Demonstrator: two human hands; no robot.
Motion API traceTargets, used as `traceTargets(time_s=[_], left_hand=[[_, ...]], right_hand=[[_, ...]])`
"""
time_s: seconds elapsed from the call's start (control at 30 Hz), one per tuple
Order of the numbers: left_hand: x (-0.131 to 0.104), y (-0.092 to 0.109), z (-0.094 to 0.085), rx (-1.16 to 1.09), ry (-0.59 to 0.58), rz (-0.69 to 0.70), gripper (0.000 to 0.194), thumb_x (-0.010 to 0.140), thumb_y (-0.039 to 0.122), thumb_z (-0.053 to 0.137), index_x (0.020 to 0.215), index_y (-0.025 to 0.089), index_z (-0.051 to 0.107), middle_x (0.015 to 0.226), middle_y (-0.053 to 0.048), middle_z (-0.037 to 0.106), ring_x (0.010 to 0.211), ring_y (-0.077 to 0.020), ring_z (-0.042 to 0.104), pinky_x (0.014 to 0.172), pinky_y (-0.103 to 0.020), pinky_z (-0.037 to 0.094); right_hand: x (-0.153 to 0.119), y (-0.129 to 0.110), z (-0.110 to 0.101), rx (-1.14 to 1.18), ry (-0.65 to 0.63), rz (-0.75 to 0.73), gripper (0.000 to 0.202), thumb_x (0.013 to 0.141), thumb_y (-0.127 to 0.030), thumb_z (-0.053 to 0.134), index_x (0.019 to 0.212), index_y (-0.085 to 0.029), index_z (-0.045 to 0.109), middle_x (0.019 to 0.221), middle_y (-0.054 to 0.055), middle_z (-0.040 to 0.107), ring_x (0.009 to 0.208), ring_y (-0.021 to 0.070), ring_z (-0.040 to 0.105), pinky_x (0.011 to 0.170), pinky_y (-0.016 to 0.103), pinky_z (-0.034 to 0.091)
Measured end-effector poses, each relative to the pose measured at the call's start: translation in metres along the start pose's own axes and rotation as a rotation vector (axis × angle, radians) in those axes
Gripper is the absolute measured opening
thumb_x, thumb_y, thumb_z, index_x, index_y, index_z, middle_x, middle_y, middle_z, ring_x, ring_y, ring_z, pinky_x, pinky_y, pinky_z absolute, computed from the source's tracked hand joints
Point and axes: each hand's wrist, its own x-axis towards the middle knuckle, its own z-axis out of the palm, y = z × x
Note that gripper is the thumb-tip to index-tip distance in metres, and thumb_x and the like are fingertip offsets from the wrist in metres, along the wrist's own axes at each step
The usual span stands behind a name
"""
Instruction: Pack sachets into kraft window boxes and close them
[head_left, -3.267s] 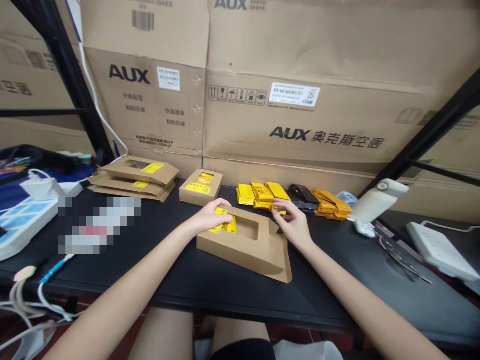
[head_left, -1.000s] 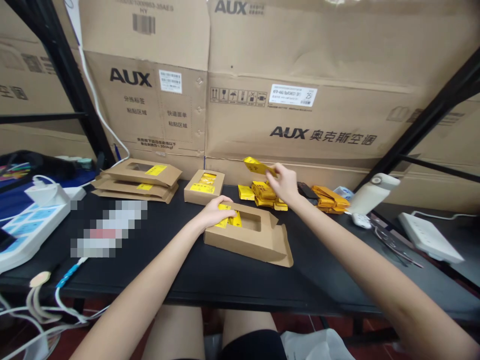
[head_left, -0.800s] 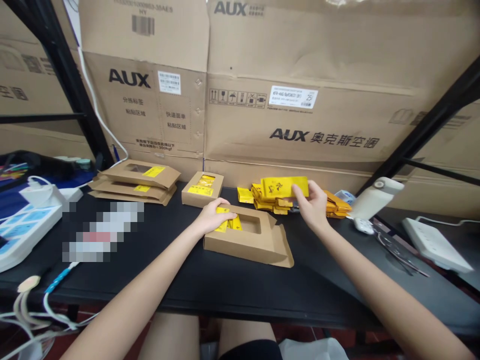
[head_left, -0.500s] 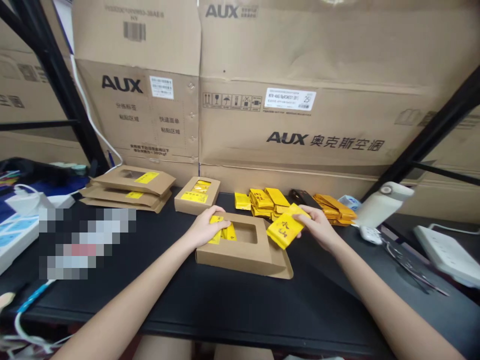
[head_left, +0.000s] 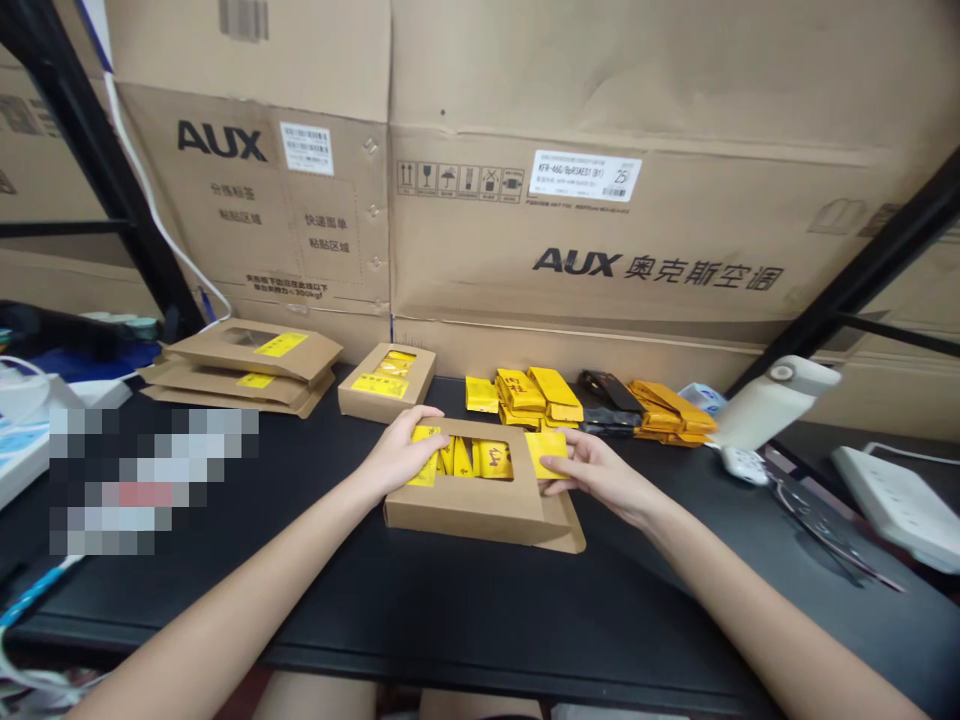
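A brown cardboard box (head_left: 457, 510) with a cut-out window lies in front of me, its right end open with a flap sticking out. My left hand (head_left: 405, 448) grips its left end, thumb over the yellow label near the window. Between the fingers and thumb of my right hand (head_left: 589, 468) is a yellow packet (head_left: 546, 452), partly inside the open end. Yellow packets (head_left: 463, 457) show through the window; one at the right has dark characters. Whether that one is the packet in my right hand, I cannot tell.
Behind stand a filled window box (head_left: 386, 385), stacked flat boxes (head_left: 240, 365), piled yellow packets (head_left: 536, 395), black packets (head_left: 611, 400) and orange packets (head_left: 671, 410). At right are a white bottle (head_left: 780, 400), glasses (head_left: 832, 540) and a power strip (head_left: 896, 500).
My right hand has moved left and down, bringing the yellow packet into the box's open right end. More yellow now fills the window. My left hand stays on the box.
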Motion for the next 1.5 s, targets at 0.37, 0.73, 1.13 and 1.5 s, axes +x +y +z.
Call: traceTargets(time_s=[0.37, 0.73, 1.13, 1.5], left_hand=[[-0.009, 0.009, -0.001, 0.012, -0.094, -0.047, 0.056, 0.065, 0.040, 0.073, 0.114, 0.021, 0.053, 0.119, -0.009, 0.060, 0.107, -0.0257, 0.061, 0.091, -0.038, 0.049], [-0.007, 0.005, 0.001, -0.063, -0.106, -0.033, 0.051, 0.065, 0.041, 0.072, 0.108, 0.021, 0.053, 0.110, -0.008, 0.064, 0.102, -0.0259, 0.063, 0.087, -0.038, 0.050], [-0.008, 0.008, 0.000, -0.051, -0.093, -0.012, 0.049, 0.066, 0.041, 0.071, 0.107, 0.021, 0.054, 0.107, -0.007, 0.065, 0.102, -0.0263, 0.063, 0.086, -0.039, 0.050], [-0.009, 0.009, 0.000, -0.004, -0.095, 0.010, 0.049, 0.067, 0.042, 0.070, 0.108, 0.021, 0.054, 0.109, -0.006, 0.063, 0.103, -0.0250, 0.061, 0.087, -0.036, 0.049]], right_hand=[[0.003, 0.012, 0.015, -0.037, 0.183, -0.142, 0.041, 0.052, -0.032, 0.083, 0.064, -0.016, 0.048, 0.068, -0.002, 0.065, 0.060, 0.0086, 0.061, 0.061, 0.021, 0.052], [-0.001, 0.023, 0.022, -0.463, 0.237, -0.495, 0.018, 0.069, -0.031, 0.071, 0.070, -0.015, 0.064, 0.088, 0.007, 0.066, 0.062, 0.0110, 0.054, 0.049, 0.022, 0.038], [-0.001, 0.030, 0.025, -0.183, 0.011, -0.208, 0.033, 0.058, -0.017, 0.073, 0.091, -0.016, 0.069, 0.069, 0.000, 0.065, 0.057, 0.0133, 0.061, 0.056, 0.024, 0.050], [-0.004, 0.018, 0.028, -0.091, -0.130, -0.095, 0.056, 0.058, -0.022, 0.080, 0.111, -0.016, 0.062, 0.107, 0.008, 0.069, 0.090, 0.0194, 0.069, 0.079, 0.028, 0.055]])
